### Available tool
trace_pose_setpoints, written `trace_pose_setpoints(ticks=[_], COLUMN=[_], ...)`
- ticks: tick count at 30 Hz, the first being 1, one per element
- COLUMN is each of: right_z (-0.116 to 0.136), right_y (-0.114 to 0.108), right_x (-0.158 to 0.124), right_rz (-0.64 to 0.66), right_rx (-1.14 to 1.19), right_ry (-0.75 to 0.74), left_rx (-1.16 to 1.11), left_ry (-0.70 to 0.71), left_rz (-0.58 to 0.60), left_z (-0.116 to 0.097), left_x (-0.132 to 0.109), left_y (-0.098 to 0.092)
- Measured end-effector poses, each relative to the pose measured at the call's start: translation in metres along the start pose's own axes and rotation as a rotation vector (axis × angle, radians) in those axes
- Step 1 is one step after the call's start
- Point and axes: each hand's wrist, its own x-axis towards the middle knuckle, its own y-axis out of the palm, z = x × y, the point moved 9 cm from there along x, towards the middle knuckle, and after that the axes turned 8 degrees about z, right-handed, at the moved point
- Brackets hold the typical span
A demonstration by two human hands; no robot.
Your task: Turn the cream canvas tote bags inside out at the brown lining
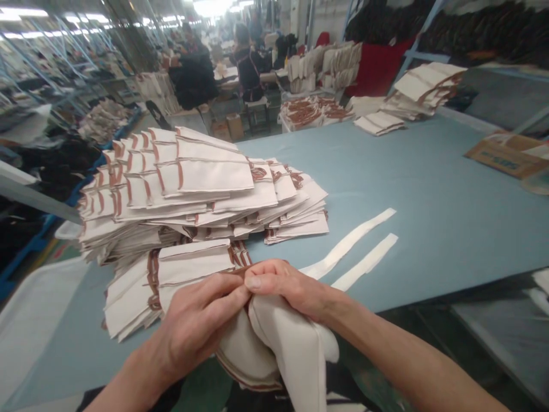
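Note:
Both hands meet at the table's near edge over a cream fabric piece with brown trim (pixel 287 349). My left hand (pixel 201 315) is closed, pinching the piece's upper edge. Right beside it, my right hand (pixel 287 286) also pinches that edge, thumb and fingers together. The fabric hangs down in folds below the hands, towards my lap. Just beyond them lies a small bundle of cream pieces with brown edges (pixel 193 260). Two white fabric strips (pixel 364 263) lie flat to the right of my hands. What sits between the fingertips is hidden.
A large stack of cream, brown-edged pieces (pixel 206 171) covers the table's left side. More cream pieces (pixel 424 86) lie at the far right of the blue table (pixel 429 189), near a cardboard box (pixel 510 154). A person (pixel 249 68) sits farther back among filled racks.

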Motion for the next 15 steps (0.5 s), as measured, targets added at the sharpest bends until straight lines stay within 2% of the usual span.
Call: trace_pose_setpoints(ticks=[4,8,11,13,15], right_z=[-0.01,0.002,0.017,0.023,0.027], right_y=[-0.004,0.001,0.005,0.005,0.006], right_x=[0.002,-0.001,-0.003,-0.004,-0.005], right_rz=[-0.054,0.02,0.067,0.057,0.048], right_rx=[0.022,-0.045,-0.173,-0.315,-0.443], right_ry=[0.003,-0.023,-0.024,0.013,0.05], left_rx=[-0.104,-0.219,-0.305,-0.324,-0.324], left_ry=[-0.068,-0.256,-0.419,-0.443,-0.444], left_rz=[-0.138,-0.17,-0.036,0.061,0.091], left_z=[0.003,0.009,0.019,0.021,0.02], left_x=[-0.004,-0.004,-0.002,0.002,0.007], left_y=[0.002,-0.002,-0.003,-0.007,-0.015])
